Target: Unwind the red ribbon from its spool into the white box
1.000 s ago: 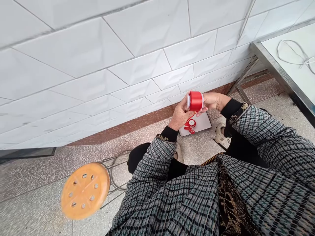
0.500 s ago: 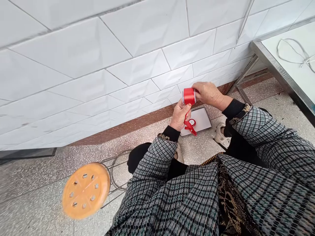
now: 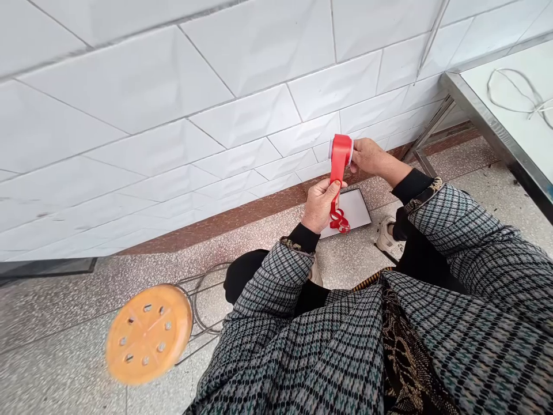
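A spool of red ribbon (image 3: 343,144) is in my right hand (image 3: 367,157), which grips it by its right side. From the spool a flat length of red ribbon (image 3: 337,169) runs down to my left hand (image 3: 321,202). My left fingers and thumb pinch that length below the spool. Under my left hand the loose end hangs in red curls (image 3: 340,222). Behind and below these curls, a shallow tray or box with a white inside (image 3: 356,208) lies on the floor. The curls and my left hand cover part of it.
An orange round stool (image 3: 149,334) with a wire frame lies tipped on the speckled floor at the left. White tiled wall (image 3: 242,121) rises in front. To the right stands a metal-edged table (image 3: 496,127) with a pale cable (image 3: 518,95) on it. My shoes flank the tray.
The spool has moved up and slightly right, away from my left hand. A longer stretch of ribbon now spans between my hands, and more curls hang below.
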